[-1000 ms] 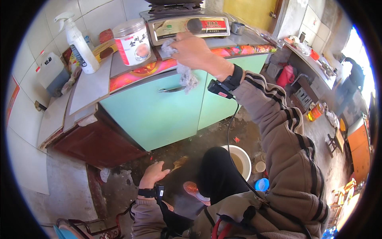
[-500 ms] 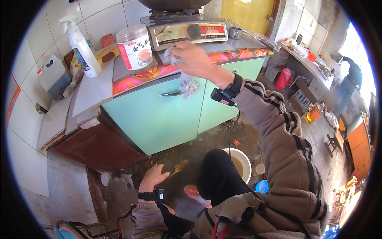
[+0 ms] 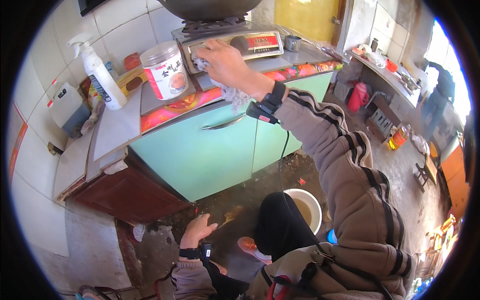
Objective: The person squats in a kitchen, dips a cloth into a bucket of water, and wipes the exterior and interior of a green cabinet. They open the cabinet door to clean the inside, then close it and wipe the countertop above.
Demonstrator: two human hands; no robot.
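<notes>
My right hand (image 3: 226,64) is closed round a crumpled grey-white rag (image 3: 234,94), one part of it against the front panel of the gas stove (image 3: 266,44), left of the round knob (image 3: 240,45). The rag's loose end hangs over the counter edge, above the pale green cabinet door (image 3: 200,155). Low over the floor, my left hand (image 3: 198,230) holds nothing, its fingers loosely apart. A lidded plastic jar (image 3: 165,72) stands just left of the stove, with a white spray bottle (image 3: 102,77) farther left.
A dark wok (image 3: 210,9) rests on the stove, with a metal cup (image 3: 292,43) at its right. On the floor by my knee is a white bucket (image 3: 316,210) of murky water. A jug of dark liquid (image 3: 70,110) stands against the tiled wall.
My right hand has moved left and up with the rag, from the counter edge onto the stove's front panel. The view has shifted slightly; my left hand stays low.
</notes>
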